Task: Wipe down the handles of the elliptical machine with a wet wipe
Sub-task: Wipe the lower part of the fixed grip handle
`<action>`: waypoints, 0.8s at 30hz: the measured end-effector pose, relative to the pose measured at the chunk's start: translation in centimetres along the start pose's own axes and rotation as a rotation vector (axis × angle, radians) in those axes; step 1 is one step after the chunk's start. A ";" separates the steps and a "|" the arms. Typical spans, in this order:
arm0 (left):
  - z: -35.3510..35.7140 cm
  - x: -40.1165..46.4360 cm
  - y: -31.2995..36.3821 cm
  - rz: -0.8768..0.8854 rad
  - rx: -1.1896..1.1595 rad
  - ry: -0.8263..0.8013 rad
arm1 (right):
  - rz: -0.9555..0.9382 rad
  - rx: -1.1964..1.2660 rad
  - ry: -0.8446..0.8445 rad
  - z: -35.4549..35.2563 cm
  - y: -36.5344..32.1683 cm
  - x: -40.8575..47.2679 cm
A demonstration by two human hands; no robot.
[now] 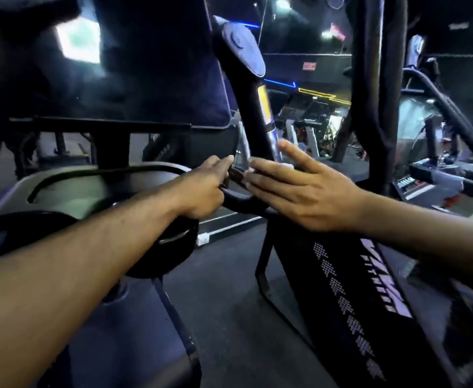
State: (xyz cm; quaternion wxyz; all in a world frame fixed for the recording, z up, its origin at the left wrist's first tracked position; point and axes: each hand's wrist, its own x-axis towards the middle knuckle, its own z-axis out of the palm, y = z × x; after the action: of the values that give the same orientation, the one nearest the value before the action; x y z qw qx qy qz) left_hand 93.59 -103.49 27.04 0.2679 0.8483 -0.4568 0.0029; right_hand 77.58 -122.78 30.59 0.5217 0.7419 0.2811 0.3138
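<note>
The left hand (204, 189) is curled round the black handle (239, 201) of the elliptical machine, gripping the low curved section where it bends toward the upright. The right hand (302, 191) is flat, fingers straight and spread, its palm side turned to the same handle just beside the left hand. A white wet wipe (250, 171) shows at the fingertips of the right hand and again as a pale patch near the thumb — it appears pressed between the flat hand and the bar, though how much of it lies beneath cannot be seen.

The handle rises from the hands as a dark upright bar (253, 107) with a yellow label on its side and a rounded grey cap (242, 47) at the top. Left of it stands the dark console panel (157, 60), its lower edge above a grey housing (70, 189).

Below the right forearm a black side panel (350, 301) carries white lettering and a dotted pattern. The floor (229, 317) is dark. Other gym machines (437, 175) stand further right — blurred, under coloured strip lights.
</note>
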 end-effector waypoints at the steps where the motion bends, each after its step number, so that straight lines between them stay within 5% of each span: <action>1: 0.0 0.0 0.0 -0.010 -0.009 0.000 | -0.048 -0.039 -0.069 0.1 -0.3 0.0; 9: -0.1 -0.2 0.4 -0.001 0.006 0.007 | 0.027 -0.234 -0.487 1.2 -7.7 4.6; 17: -0.2 -0.2 0.6 -0.012 -0.002 0.009 | -0.129 -0.224 -0.410 -2.4 -0.8 2.6; 24: -0.3 -0.3 0.3 -0.007 -0.023 0.019 | -0.032 -0.261 -0.440 -1.2 -5.6 3.2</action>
State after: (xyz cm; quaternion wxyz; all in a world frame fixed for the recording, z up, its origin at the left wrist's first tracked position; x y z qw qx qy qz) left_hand 93.23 -103.24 27.38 0.2819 0.8467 -0.4512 0.0049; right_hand 78.27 -118.00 26.11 0.6666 0.7140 0.1298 0.1702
